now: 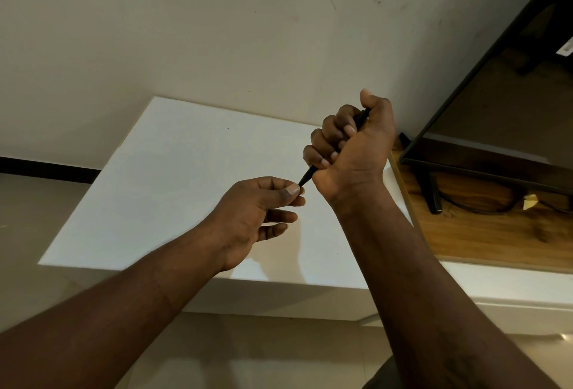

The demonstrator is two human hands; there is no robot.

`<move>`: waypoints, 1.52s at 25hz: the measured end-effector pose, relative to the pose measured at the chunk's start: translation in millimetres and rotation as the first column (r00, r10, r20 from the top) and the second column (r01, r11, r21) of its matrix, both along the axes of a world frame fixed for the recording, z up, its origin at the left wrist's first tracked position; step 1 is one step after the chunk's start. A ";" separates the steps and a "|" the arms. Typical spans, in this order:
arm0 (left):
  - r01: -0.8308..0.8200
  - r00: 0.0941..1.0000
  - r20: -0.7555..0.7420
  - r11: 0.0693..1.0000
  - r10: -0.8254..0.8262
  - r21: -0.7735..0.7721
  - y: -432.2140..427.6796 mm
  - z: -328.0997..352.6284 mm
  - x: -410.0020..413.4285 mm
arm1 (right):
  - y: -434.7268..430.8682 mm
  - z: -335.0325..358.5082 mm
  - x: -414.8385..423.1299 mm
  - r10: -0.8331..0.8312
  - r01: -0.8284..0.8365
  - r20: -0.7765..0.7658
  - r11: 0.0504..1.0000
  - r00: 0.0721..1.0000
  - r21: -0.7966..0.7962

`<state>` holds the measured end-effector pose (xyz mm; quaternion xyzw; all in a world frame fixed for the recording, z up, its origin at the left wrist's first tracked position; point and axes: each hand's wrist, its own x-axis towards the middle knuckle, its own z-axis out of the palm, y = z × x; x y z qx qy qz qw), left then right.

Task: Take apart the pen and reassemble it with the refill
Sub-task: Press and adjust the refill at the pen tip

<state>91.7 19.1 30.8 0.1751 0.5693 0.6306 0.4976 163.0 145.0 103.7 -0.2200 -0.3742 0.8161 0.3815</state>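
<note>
Above the smooth white square table (161,190), the right hand (350,143) fists a slim black plastic pen (307,176); the left hand (260,208) pinches its tapered tip.

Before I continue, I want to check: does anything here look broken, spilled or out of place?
Nothing stands out. The right hand grips the black pen in a fist, the left hand pinches its tip, and the white table shows no spill or damage.
</note>
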 end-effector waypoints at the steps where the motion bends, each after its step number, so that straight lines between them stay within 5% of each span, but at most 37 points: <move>1: -0.001 1.000 0.003 1.000 0.001 0.002 -0.1 0.0 0.0 | 0.0 -0.2 0.1 0.002 -0.002 -0.001 1.000 1.000 -0.008; 38: -0.002 0.999 0.042 1.000 0.001 0.021 -1.1 0.8 -1.6 | 3.6 -1.4 -1.1 -0.017 0.016 -0.021 0.997 1.000 -0.072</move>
